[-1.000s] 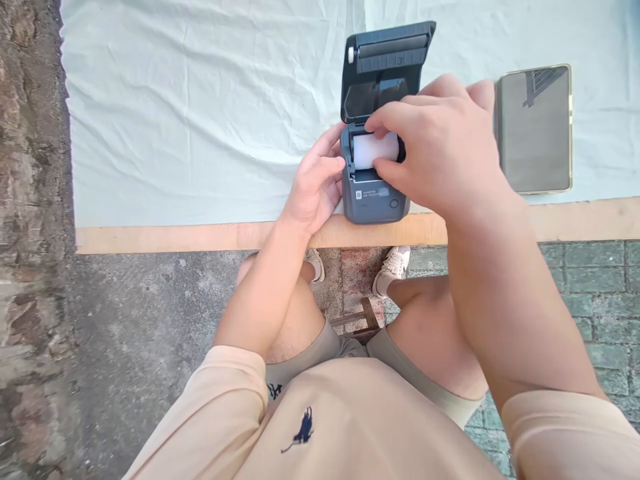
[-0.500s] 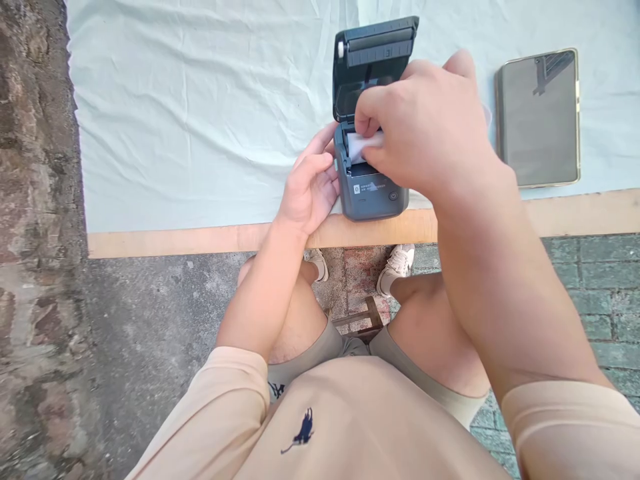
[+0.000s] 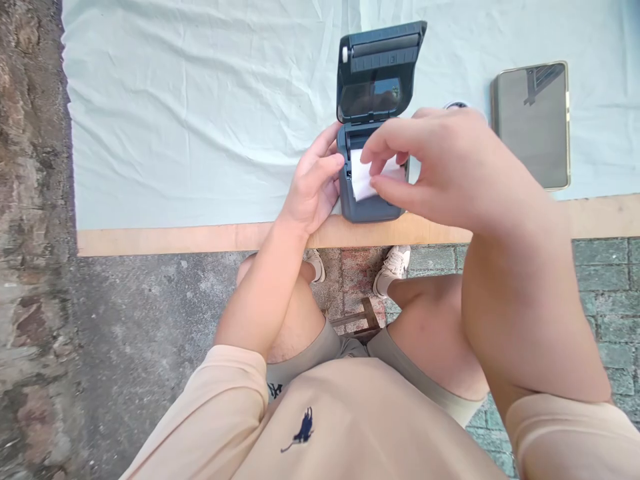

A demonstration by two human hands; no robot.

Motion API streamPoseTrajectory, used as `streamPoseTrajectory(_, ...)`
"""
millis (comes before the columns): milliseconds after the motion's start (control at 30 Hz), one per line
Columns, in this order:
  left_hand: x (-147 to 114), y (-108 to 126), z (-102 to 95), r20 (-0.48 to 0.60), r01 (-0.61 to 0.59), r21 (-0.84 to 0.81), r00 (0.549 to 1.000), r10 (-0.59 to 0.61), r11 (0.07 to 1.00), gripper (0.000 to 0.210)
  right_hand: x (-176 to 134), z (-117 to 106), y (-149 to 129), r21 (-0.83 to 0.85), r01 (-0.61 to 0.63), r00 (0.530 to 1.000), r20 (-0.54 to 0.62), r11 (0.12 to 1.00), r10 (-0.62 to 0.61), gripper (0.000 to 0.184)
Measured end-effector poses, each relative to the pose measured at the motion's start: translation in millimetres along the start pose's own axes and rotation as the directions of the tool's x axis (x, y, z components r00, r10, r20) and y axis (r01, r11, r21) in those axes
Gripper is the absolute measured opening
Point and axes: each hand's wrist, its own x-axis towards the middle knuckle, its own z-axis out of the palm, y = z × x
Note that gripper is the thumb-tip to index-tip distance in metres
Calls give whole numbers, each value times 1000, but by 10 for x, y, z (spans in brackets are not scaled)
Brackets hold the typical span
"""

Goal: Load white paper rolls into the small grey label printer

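A small dark portable label printer (image 3: 355, 210) stands near the table's front edge with its hinged lid (image 3: 375, 100) raised. White paper (image 3: 359, 175) comes out of its compartment and lies over the front of the body, covering the print there. My left hand (image 3: 316, 187) steadies the printer at its left side, thumb by the edge and the other fingers partly hidden behind. Over the paper is my right hand (image 3: 440, 167), thumb and forefinger apart, fingertips at or just above the sheet. It hides the printer's right side.
To the right, a tablet-like device (image 3: 533, 127) in a clear-edged case lies on the pale cloth (image 3: 200, 120). A round object (image 3: 456, 105) shows partly behind my right hand. The table's wooden edge (image 3: 175, 239) runs along the front, above my knees.
The paper now reaches further forward over the printer's front. My right hand has shifted right and toward me, and its fingers have parted from their pinch. My left hand stays at the printer.
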Motion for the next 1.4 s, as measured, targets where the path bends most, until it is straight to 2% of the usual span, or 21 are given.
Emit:
streamPoseTrajectory(67,22,-37,-21,36,-48,47,998,46,998,71,-27,20,26,48,42,999,28,998,-44,10)
streamPoseTrajectory(167,61,-129,-88,76,-106,162,993,95,981,91,-28,37,61,136,41,998,38,990,-47,6)
streamPoseTrajectory(233,81,-189,-136,89,-135,242,989,117,961,99,-18,37,76,177,31,999,-33,984,-25,4)
streamPoseTrajectory(267,87,-212,-156,99,-150,273,987,128,950,101,-13,36,81,190,38,993,-114,981,-17,5)
streamPoseTrajectory(333,95,-242,-182,141,-185,312,979,147,932,108,-7,37,90,203,61,940,-342,977,12,6)
streamPoseTrajectory(400,98,-252,-193,194,-215,335,968,157,917,118,-9,38,92,204,42,839,-539,978,76,14)
streamPoseTrajectory(433,99,-253,-195,217,-230,345,963,161,910,125,-14,39,90,208,25,800,-590,978,105,24)
streamPoseTrajectory(467,100,-253,-196,239,-242,354,957,163,903,131,-20,39,87,223,16,786,-605,975,126,34)
streamPoseTrajectory(533,103,-259,-196,268,-262,369,949,167,892,141,-32,40,81,261,28,812,-568,965,130,43)
streamPoseTrajectory(600,103,-269,-194,287,-272,383,943,166,883,146,-35,50,81,290,49,839,-532,956,118,37)
streamPoseTrajectory(733,73,-261,-158,296,-267,383,942,157,884,143,-6,95,111,318,118,806,-584,941,96,22)
streamPoseTrajectory(800,47,-224,-124,294,-266,355,942,163,896,140,6,110,121,341,140,823,-562,930,82,17)
streamPoseTrajectory(867,25,-177,-93,279,-246,331,948,155,911,139,4,109,114,322,66,888,-451,945,91,14)
streamPoseTrajectory(933,16,-139,-74,253,-202,308,960,125,930,140,-7,102,99,234,-34,948,-299,972,105,20)
streamPoseTrajectory(1000,19,-123,-65,196,-138,255,977,88,957,139,-17,101,90,142,-83,976,-187,986,109,23)
streamPoseTrajectory(1067,27,-129,-58,101,-73,182,993,55,981,128,-19,112,94,93,-96,986,-131,991,108,25)
streamPoseTrajectory(1167,35,-148,-45,-28,-32,135,999,36,990,102,-9,143,114,87,-89,988,-120,992,99,26)
streamPoseTrajectory(1267,34,-149,-38,-49,-48,178,997,57,983,91,7,162,127,93,-70,991,-107,993,80,22)
streamPoseTrajectory(1400,24,-124,-44,-51,-58,180,996,68,982,89,7,152,134,66,-87,992,-81,994,92,22)
